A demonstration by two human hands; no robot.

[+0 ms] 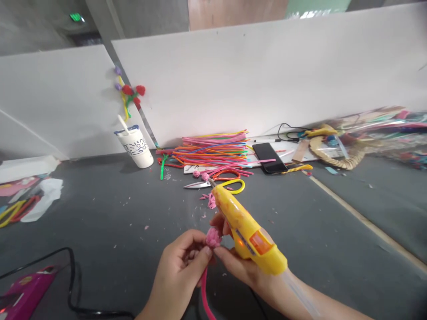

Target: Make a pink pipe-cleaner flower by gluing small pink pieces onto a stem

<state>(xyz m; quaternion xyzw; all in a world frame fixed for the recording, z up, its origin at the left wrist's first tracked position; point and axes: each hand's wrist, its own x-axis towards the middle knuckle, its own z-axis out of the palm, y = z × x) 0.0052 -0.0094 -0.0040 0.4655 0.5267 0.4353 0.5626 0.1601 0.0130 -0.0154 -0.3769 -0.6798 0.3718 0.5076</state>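
Note:
A pink fuzzy flower head (213, 238) is pinched between the thumb and fingers of my left hand (182, 269), at the lower middle of the head view. From below it a pink stem (205, 295) hangs toward the bottom edge. My right hand (242, 262) is wrapped round a yellow glue gun (247, 226), whose nozzle points up and left, away from the flower head. The right thumb and a fingertip are also at the flower's right side. Behind the hands lie small pink pieces (211, 201) and scissors (196, 185) with red and yellow handles.
Many colourful pipe cleaners (213, 149) lie along the white partition (233, 80). A phone (269, 158) and a woven ring (347, 162) lie right of them. A white cup (136, 146) stands at the back left; a black cable (71, 275) and magenta device (28, 291) are lower left.

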